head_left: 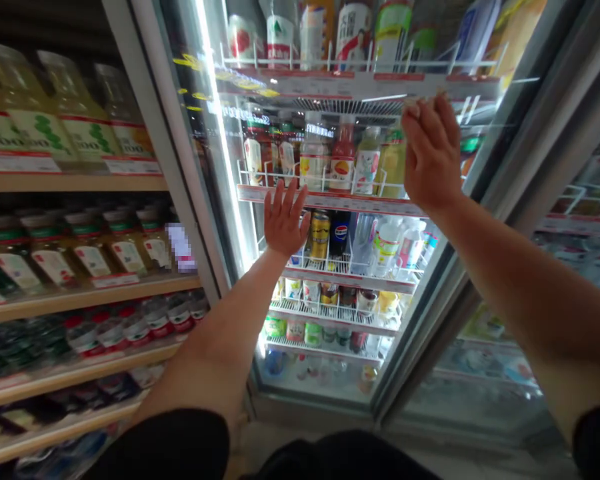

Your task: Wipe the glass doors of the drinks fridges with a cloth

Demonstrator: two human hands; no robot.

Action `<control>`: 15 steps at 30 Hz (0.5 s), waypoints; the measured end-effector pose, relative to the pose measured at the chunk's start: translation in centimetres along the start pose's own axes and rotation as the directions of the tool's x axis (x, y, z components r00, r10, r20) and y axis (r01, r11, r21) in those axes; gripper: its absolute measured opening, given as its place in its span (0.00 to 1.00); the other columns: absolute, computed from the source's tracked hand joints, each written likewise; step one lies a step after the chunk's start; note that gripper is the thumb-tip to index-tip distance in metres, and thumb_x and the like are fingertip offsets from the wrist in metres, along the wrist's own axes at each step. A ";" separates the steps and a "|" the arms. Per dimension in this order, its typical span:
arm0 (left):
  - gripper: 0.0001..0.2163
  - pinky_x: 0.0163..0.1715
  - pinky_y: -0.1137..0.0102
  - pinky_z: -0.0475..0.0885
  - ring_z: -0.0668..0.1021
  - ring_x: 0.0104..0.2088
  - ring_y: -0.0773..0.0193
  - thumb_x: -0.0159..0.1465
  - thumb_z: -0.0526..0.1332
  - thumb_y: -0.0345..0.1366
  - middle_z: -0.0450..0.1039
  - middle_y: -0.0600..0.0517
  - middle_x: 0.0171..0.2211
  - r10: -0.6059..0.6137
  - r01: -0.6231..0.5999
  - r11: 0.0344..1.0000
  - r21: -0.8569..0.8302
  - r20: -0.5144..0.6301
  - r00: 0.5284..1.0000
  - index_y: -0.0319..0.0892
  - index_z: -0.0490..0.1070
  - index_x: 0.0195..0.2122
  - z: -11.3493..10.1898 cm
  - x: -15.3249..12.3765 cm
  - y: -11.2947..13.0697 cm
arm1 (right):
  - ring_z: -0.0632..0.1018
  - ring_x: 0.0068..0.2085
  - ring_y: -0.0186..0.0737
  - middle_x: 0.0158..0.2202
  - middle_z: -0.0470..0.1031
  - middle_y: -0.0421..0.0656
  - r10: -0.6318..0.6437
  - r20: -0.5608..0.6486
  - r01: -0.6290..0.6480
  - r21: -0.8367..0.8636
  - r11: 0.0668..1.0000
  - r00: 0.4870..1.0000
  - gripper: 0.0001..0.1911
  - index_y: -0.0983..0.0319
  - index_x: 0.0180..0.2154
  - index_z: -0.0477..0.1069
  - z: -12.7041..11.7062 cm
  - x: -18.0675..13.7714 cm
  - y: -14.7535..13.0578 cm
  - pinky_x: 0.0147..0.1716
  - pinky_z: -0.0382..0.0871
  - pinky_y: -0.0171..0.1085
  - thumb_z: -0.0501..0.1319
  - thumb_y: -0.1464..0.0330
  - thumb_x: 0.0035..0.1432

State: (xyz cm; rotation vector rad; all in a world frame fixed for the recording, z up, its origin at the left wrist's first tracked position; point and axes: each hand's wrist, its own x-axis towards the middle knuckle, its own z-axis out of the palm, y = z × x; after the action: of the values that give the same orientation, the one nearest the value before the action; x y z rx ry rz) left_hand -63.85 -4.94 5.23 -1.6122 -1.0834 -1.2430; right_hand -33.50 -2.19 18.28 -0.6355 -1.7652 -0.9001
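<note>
Both my hands are raised in front of a lit drinks fridge with wire shelves. My left hand (285, 219) is open, its fingers spread flat against the glass door (215, 167), level with a shelf of bottles. My right hand (430, 152) is higher up with its fingers pointing upward and close together, near the edge of the upper shelf (360, 83). It holds nothing that I can see. Just behind the hands stand a red-capped bottle (343, 155), a yellow can (320, 235) and a blue cola can (340, 233).
Wooden shelves (75, 181) on the left carry rows of yellow-green bottles above and red-capped bottles lower down. A second glass-fronted fridge (575, 227) stands on the right. A grey door frame (520, 167) runs diagonally between the two fridges.
</note>
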 end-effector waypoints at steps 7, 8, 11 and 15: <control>0.26 0.74 0.52 0.40 0.47 0.74 0.55 0.74 0.48 0.45 0.55 0.45 0.71 0.033 -0.034 0.999 0.035 0.006 0.999 0.42 0.59 0.70 0.2 -0.1 -0.1 | 0.56 0.73 0.47 0.68 0.65 0.42 -0.330 0.196 0.324 0.066 0.944 0.923 0.25 0.56 0.68 0.61 -0.7 -3.5 0.6 0.71 0.55 0.55 0.48 0.66 0.73; 0.26 0.74 0.52 0.40 0.47 0.74 0.55 0.74 0.48 0.45 0.55 0.45 0.71 0.033 -0.033 0.999 0.043 0.007 0.999 0.41 0.59 0.70 0.1 -0.1 -0.1 | 0.57 0.72 0.47 0.68 0.66 0.43 -0.322 0.175 0.318 0.051 0.947 0.931 0.24 0.58 0.67 0.63 -0.9 -3.5 1.2 0.71 0.55 0.54 0.48 0.67 0.73; 0.27 0.74 0.51 0.41 0.46 0.74 0.55 0.74 0.46 0.46 0.54 0.45 0.72 0.004 -0.006 0.998 0.064 0.040 0.999 0.42 0.58 0.70 -0.1 -0.1 0.0 | 0.58 0.72 0.50 0.67 0.66 0.48 -0.174 -0.003 0.174 0.024 0.984 0.985 0.24 0.62 0.66 0.65 -1.5 -3.8 2.9 0.71 0.55 0.54 0.48 0.67 0.73; 0.28 0.74 0.51 0.40 0.45 0.74 0.56 0.74 0.44 0.49 0.53 0.47 0.72 -0.021 0.016 0.997 0.070 0.069 0.997 0.41 0.58 0.70 -0.2 -0.1 -0.1 | 0.57 0.72 0.52 0.68 0.64 0.51 -0.109 -0.108 0.119 0.094 0.988 0.988 0.25 0.60 0.68 0.63 -1.7 -6.3 2.9 0.72 0.52 0.55 0.48 0.67 0.73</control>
State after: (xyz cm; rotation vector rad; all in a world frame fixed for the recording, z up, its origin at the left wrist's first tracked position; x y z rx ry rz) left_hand -63.97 -5.08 5.22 -1.6066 -1.1750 -1.1556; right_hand -28.18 -1.91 13.51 -0.4189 -1.7555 -0.8999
